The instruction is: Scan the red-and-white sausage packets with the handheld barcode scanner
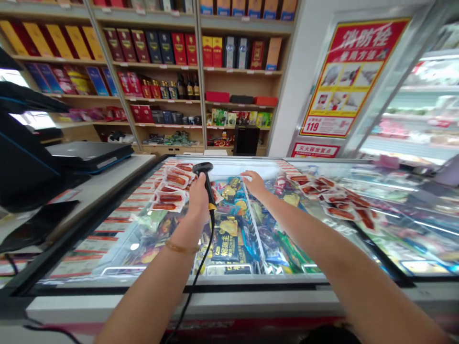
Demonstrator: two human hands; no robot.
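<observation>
My left hand is wrapped round a black corded barcode scanner, its head up and its cable trailing down toward me. My right hand hovers above the freezer's glass lid with fingers apart and slightly curled, and nothing shows in it. Next to my left hand, several vacuum-packed sausages lie on the glass in clear packs. Another pile of sausage packs lies on the glass to the right of my right forearm. A sausage pack is partly hidden behind the scanner.
Under the glass, wire baskets hold colourful ice cream packets. At left, a counter carries a dark flat device and a black terminal. Shelves of boxes and bottles stand behind; a lit display case is at right.
</observation>
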